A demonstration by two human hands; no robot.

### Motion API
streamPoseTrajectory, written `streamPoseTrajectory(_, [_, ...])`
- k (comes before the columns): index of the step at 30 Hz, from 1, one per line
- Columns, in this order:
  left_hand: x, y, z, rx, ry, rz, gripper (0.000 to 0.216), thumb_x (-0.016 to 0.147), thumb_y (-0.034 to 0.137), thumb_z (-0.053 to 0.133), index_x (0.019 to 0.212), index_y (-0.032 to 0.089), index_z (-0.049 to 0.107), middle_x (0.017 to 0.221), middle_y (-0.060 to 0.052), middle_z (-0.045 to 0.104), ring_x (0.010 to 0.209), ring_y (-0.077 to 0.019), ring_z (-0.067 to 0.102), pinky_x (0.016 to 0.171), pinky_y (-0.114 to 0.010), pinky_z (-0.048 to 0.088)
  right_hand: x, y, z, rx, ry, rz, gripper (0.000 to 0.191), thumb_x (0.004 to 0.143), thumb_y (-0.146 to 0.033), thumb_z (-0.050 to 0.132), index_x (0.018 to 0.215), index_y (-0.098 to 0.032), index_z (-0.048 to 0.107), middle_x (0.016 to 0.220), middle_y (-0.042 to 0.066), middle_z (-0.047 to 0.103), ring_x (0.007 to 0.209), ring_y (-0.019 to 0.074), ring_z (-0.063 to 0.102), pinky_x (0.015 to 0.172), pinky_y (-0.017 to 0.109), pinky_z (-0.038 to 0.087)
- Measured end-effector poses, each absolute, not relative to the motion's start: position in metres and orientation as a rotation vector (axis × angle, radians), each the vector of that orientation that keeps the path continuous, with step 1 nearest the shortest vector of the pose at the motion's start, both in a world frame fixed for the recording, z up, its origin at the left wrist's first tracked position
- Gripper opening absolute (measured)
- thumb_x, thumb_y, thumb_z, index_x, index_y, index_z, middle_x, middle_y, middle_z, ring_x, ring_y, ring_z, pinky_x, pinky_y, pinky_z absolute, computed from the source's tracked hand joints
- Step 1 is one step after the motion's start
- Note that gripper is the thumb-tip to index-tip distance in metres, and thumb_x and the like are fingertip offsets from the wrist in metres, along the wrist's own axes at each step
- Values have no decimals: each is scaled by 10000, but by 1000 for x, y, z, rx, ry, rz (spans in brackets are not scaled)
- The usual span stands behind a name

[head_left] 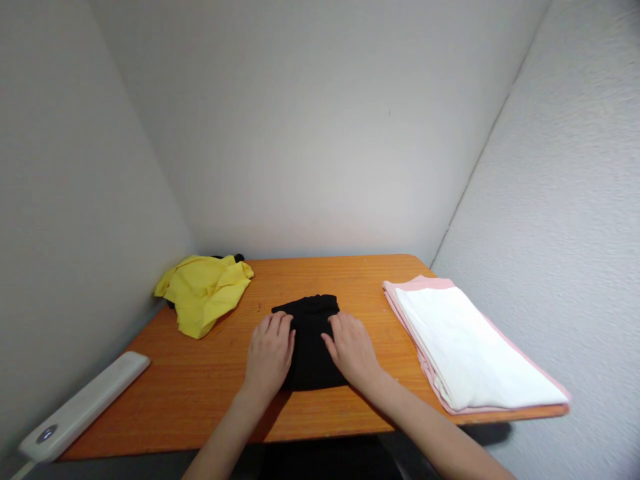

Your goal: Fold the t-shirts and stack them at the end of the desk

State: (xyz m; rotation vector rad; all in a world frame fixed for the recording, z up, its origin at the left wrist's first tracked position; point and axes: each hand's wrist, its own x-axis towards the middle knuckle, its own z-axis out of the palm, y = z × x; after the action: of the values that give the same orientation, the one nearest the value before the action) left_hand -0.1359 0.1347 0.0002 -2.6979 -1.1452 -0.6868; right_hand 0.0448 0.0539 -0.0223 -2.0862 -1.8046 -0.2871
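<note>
Across the lower half of the frame, a table (360,273), with a back wall (300,133) behind, a left wall (75,200) and a right wall (560,200) alongside. On it at lower centre, a middle cloth (315,360) lying under the left hand (270,350) and the right hand (354,347). Left, just below mid-height, a cloth heap (205,290), with a partly hidden item (240,257) behind. In the lower left corner, a corded device (87,403). At lower right, a top cloth (470,347) over an under cloth (417,285).
</note>
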Motion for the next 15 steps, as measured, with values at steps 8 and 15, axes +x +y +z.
streamPoseTrajectory(8, [-129,155,-54,-2786,-955,-476,583,966,444,341,1451,123,385,1569,-129,245,1458,-291,178,1112,-506,320,35,56,-41,-1980,-2009,145,698,965,-581,304,1522,-166,234,1589,115,92,1451,340,-3,1148,576,101])
streamPoseTrajectory(15, [-126,157,-60,-2828,-992,-430,600,969,441,294,1463,107,362,1586,-120,184,1473,-278,95,1126,-509,293,36,55,-38,-1970,-2002,180,706,964,-570,317,1526,-156,212,1591,99,33,1449,322,-55,1164,537,64])
